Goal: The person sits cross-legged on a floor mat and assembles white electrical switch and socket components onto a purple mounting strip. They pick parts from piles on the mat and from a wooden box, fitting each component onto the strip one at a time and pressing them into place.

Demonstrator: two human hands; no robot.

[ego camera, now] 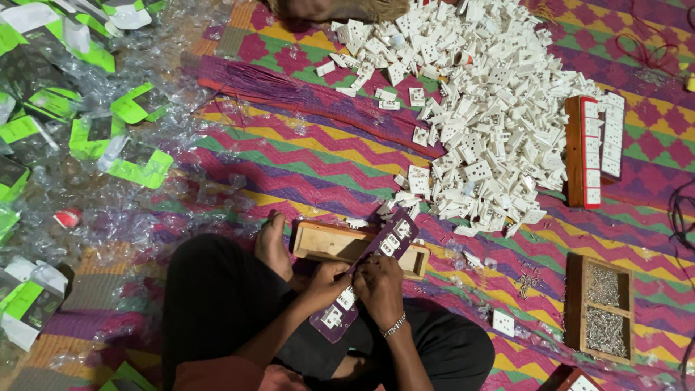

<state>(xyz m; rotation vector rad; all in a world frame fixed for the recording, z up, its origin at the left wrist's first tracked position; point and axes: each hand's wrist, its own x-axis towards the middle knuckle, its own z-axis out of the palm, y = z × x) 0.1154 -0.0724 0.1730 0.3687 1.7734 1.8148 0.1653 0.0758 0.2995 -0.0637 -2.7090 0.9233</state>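
I sit cross-legged on a patterned mat. Both hands meet over a long purple panel (391,242) fitted with several white sockets. The panel lies slanted across a shallow wooden box frame (322,242). My left hand (327,279) grips the panel's near part from the left. My right hand (378,284), with a metal bracelet at the wrist, pinches the panel's middle beside it. What the fingertips hold besides the panel is hidden.
A big heap of white sockets (481,108) spreads at the top right. A red board with sockets (594,148) lies beside it. A wooden tray of screws (604,308) sits at right, a loose socket (503,322) near it. Green packaging and clear wrappers (87,130) litter the left.
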